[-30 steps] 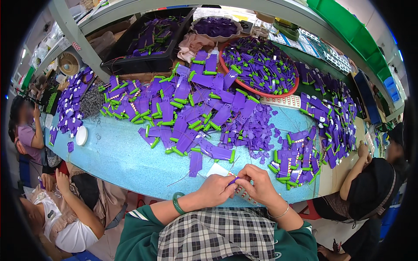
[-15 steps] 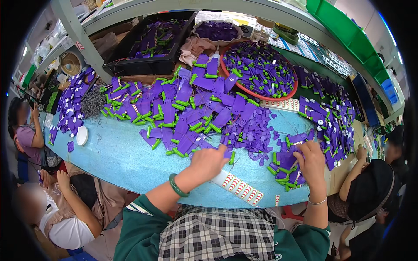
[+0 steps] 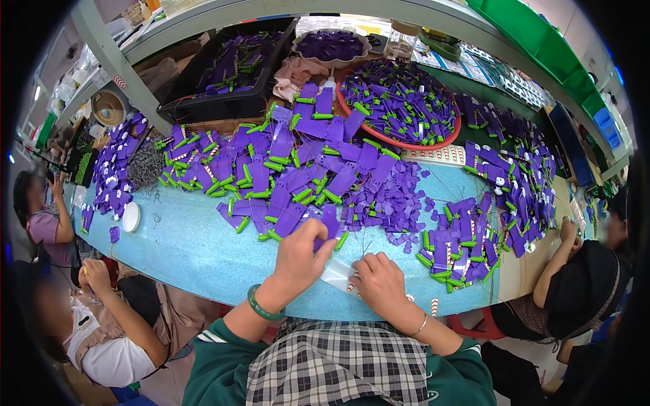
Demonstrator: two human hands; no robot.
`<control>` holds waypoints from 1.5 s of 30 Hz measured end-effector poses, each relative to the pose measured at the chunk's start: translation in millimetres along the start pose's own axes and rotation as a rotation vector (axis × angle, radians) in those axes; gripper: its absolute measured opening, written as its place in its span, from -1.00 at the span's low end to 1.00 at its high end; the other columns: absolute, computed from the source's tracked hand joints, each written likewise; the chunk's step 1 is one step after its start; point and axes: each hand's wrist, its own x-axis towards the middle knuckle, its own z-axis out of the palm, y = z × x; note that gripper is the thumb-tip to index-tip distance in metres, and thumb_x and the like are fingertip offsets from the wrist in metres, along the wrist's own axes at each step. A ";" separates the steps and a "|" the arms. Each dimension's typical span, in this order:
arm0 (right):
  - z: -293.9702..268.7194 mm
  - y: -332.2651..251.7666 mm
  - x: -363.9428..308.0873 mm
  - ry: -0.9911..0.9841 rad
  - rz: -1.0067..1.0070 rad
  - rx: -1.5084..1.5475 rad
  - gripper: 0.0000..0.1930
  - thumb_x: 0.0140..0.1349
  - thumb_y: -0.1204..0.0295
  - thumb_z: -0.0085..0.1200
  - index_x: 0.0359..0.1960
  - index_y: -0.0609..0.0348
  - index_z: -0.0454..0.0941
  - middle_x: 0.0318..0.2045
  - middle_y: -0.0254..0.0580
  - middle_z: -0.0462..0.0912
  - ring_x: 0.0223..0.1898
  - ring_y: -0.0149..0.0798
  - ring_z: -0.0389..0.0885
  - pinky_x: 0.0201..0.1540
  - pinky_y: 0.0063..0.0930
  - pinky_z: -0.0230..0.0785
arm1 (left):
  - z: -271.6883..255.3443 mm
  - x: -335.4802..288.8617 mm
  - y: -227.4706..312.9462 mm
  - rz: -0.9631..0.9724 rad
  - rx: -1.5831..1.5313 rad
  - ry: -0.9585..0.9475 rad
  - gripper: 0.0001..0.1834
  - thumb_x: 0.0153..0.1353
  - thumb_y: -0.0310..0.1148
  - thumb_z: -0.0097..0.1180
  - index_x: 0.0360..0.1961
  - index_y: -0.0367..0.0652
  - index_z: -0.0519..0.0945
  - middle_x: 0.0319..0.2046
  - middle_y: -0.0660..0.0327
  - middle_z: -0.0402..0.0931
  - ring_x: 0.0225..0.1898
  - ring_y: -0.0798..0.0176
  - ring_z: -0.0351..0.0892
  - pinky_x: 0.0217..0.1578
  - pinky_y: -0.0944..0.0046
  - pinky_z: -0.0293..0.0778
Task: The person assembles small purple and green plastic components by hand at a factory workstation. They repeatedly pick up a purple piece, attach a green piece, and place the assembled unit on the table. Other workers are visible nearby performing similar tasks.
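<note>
My left hand (image 3: 298, 256) is closed on a flat purple plastic piece (image 3: 330, 218), raised a little over the blue table. A green tube-like part (image 3: 342, 240) shows just beside its fingers. To the right, my right hand (image 3: 380, 283) pinches at a strip of red-and-white chevron stickers (image 3: 336, 272), covering much of it. The strip's bare, whitish end sticks out toward my left hand. Whether a sticker is lifted between the right fingertips is hidden. Purple pieces with green ends (image 3: 288, 216) lie heaped just beyond my left hand.
Small purple parts (image 3: 389, 203) are piled mid-table. Purple-and-green pieces (image 3: 460, 247) lie to the right. Behind stand a red basin (image 3: 347, 111) and black crate (image 3: 261, 101) under a shelf frame (image 3: 271, 24). A white lid (image 3: 131, 217) lies left. People sit on both sides.
My right hand has come from the right-hand pile to the sticker strip. My left hand has drawn back slightly, lifting a purple piece. The strip is now mostly covered.
</note>
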 end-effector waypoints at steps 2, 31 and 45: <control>-0.4 3.1 -1.9 0.005 -0.014 0.054 -0.80 -0.10 0.41 0.27 -0.39 0.09 0.56 -0.44 -0.31 0.48 -0.34 -0.23 0.48 -0.35 -0.37 0.39 | -5.9 -11.0 4.4 0.011 -0.137 0.118 -0.46 0.03 -0.65 0.20 0.05 -0.27 0.31 -0.23 0.10 0.45 -0.29 0.31 0.53 -0.30 0.33 0.49; -10.1 2.0 7.6 0.086 0.253 1.128 -0.82 0.10 0.55 0.17 -0.25 0.24 0.49 -0.24 -0.18 0.53 -0.20 -0.36 0.52 -0.22 -0.53 0.41 | 23.6 -35.4 4.5 -0.534 -1.018 -0.350 -0.87 0.27 -0.42 0.06 -0.23 -0.26 0.54 -0.45 0.23 0.56 -0.53 0.42 0.50 -0.58 0.43 0.43; -2.0 2.5 4.2 0.103 0.363 1.165 -0.88 0.10 0.55 0.22 -0.42 0.23 0.50 -0.47 -0.34 0.55 -0.42 -0.52 0.49 -0.32 -0.61 0.36 | 21.9 -36.0 11.3 -0.729 -1.466 -0.388 -0.60 0.37 -0.42 -0.20 0.23 -0.09 0.17 0.07 0.17 0.34 0.10 0.22 0.41 0.02 0.01 0.51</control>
